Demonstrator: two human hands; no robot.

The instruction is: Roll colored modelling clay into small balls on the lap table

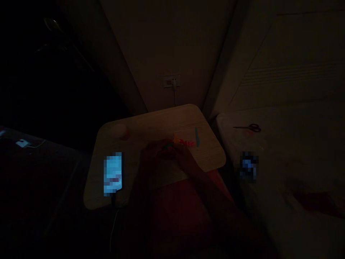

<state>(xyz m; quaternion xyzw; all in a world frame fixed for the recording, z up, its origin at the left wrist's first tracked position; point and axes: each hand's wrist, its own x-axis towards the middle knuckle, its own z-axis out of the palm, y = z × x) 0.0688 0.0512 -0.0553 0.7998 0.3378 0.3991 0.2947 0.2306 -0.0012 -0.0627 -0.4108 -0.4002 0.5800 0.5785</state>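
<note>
I've got left hand and right hand at small green piece over desk; too dark, can't tell finger closure. Red pieces right.

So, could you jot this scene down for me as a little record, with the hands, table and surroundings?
Light: very dim
Left hand: at a green piece over the table; left hand grip unclear
Right hand: right hand close by the same piece; grip unclear
Beside the hands: orange-yellow piece, red pieces, teal strip
Table's left side: lit screen, contents blurred
Right-hand surface: scissors
Wall: outlet with a plug in it
</note>
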